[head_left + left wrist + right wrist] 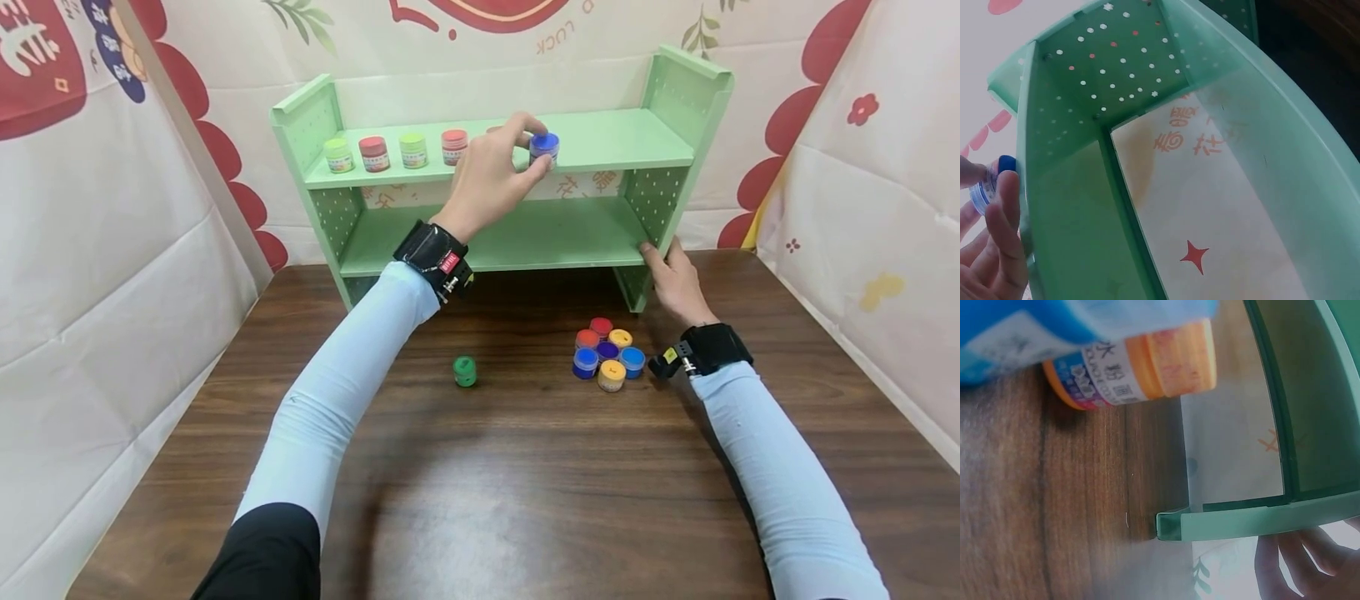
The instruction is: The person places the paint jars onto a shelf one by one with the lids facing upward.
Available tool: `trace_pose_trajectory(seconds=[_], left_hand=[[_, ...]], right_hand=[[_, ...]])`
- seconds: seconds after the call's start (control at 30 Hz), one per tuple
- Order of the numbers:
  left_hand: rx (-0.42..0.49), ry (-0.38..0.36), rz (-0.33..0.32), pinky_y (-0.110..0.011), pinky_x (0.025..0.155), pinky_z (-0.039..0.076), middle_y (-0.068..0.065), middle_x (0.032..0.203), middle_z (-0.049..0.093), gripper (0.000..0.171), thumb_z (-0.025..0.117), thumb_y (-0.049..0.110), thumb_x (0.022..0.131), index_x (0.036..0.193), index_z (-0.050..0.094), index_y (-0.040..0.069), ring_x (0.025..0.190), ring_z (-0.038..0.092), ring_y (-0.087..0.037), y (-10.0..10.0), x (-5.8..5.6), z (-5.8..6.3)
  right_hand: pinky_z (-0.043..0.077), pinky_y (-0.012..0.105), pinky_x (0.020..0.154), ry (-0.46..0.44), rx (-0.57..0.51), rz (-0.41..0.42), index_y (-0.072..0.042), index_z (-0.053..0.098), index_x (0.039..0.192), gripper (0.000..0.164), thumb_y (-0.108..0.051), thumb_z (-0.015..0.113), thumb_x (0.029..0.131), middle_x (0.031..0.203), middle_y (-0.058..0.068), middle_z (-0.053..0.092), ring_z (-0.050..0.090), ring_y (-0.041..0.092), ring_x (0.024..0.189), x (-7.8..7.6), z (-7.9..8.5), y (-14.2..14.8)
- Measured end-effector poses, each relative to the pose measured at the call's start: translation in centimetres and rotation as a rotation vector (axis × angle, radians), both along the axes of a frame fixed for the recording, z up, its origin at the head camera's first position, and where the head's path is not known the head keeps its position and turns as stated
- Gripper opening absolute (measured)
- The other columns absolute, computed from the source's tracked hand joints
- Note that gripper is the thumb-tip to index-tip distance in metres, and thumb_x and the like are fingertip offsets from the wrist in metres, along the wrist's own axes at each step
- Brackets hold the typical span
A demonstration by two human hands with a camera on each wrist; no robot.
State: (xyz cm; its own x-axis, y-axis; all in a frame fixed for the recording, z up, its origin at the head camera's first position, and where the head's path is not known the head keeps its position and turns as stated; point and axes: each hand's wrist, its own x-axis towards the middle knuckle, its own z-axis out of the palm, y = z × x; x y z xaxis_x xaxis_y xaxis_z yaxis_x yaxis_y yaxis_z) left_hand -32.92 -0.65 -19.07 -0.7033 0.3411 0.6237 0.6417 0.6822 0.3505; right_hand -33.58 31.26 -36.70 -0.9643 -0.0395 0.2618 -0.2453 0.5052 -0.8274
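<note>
On the wooden table (562,517), the right hand (678,285) grips the green shelf (555,237) by its side, seemingly for steadiness, while the left hand (491,177) pinches a blue jar (544,147) upright.

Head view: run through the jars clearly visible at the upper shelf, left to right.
Light-green jar → red jar → second light-green jar → coral-red jar → blue jar, held in the left hand.

Pale-green shelf (615,137), blue-lidded jar (543,144), brown wood-grain table (465,500)
</note>
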Motion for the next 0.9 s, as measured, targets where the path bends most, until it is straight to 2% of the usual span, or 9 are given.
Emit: trace_pose_trajectory(seconds=[0.07, 0.2, 0.3, 0.53, 0.73, 0.9], left_hand=[[-0.017, 0.007, 0.025, -0.022, 0.055, 0.026, 0.0, 0.13, 0.074, 0.031, 0.062, 0.033, 0.102, 0.13, 0.062, 0.017, 0.065, 0.042, -0.012, 0.1, 0.0, 0.1], [-0.045, 0.03, 0.085, -0.021, 0.057, 0.031, 0.002, 0.143, 0.064, 0.032, 0.062, 0.031, 0.103, 0.132, 0.067, 0.019, 0.09, 0.063, -0.014, 0.3, -0.1, 0.1], [-0.063, 0.051, 0.116, -0.021, 0.06, 0.035, 0.0, 0.149, 0.057, 0.033, 0.064, 0.031, 0.102, 0.132, 0.069, 0.02, 0.106, 0.068, -0.015, 0.4, -0.1, 0.1], [-0.087, 0.087, 0.121, -0.022, 0.064, 0.038, 0.006, 0.134, 0.064, 0.032, 0.069, 0.037, 0.099, 0.128, 0.071, 0.021, 0.113, 0.067, -0.011, 0.6, -0.2, 0.4], [-0.118, 0.087, 0.17, -0.024, 0.062, 0.038, 0.008, 0.132, 0.067, 0.031, 0.069, 0.039, 0.099, 0.126, 0.071, 0.024, 0.105, 0.069, -0.01, 1.1, -0.5, 0.5], [-0.107, 0.1, 0.188, -0.024, 0.06, 0.034, 0.008, 0.131, 0.068, 0.031, 0.07, 0.039, 0.099, 0.125, 0.071, 0.024, 0.1, 0.069, -0.011, 1.2, -0.7, 0.2]], right_hand=[[0.032, 0.065, 0.116, 0.001, 0.002, -0.002, -0.016, 0.011, 0.166, 0.071, -0.052, 0.031, 0.109, 0.163, 0.026, 0.036, 0.04, 0.042, 0.144, -0.1, 0.0, 0.0], [0.032, 0.065, 0.116, -0.002, -0.002, -0.001, -0.016, 0.011, 0.166, 0.071, -0.053, 0.031, 0.109, 0.163, 0.025, 0.036, 0.041, 0.042, 0.143, 0.0, 0.1, -0.1], [0.033, 0.065, 0.116, -0.002, -0.003, 0.002, -0.017, 0.01, 0.167, 0.071, -0.052, 0.031, 0.109, 0.163, 0.025, 0.035, 0.041, 0.042, 0.143, 0.0, 0.0, -0.2], [0.034, 0.065, 0.114, 0.001, 0.005, -0.008, -0.016, 0.011, 0.166, 0.072, -0.054, 0.031, 0.108, 0.162, 0.026, 0.036, 0.043, 0.043, 0.141, 0.0, 0.1, -0.2], [0.034, 0.065, 0.113, 0.007, 0.003, -0.004, -0.015, 0.011, 0.166, 0.071, -0.053, 0.03, 0.109, 0.162, 0.027, 0.038, 0.044, 0.043, 0.14, 0.1, 0.1, -0.2], [0.035, 0.065, 0.113, 0.006, 0.007, -0.001, -0.015, 0.011, 0.166, 0.071, -0.053, 0.03, 0.109, 0.161, 0.027, 0.037, 0.044, 0.043, 0.139, 0.0, 0.0, -0.2]])
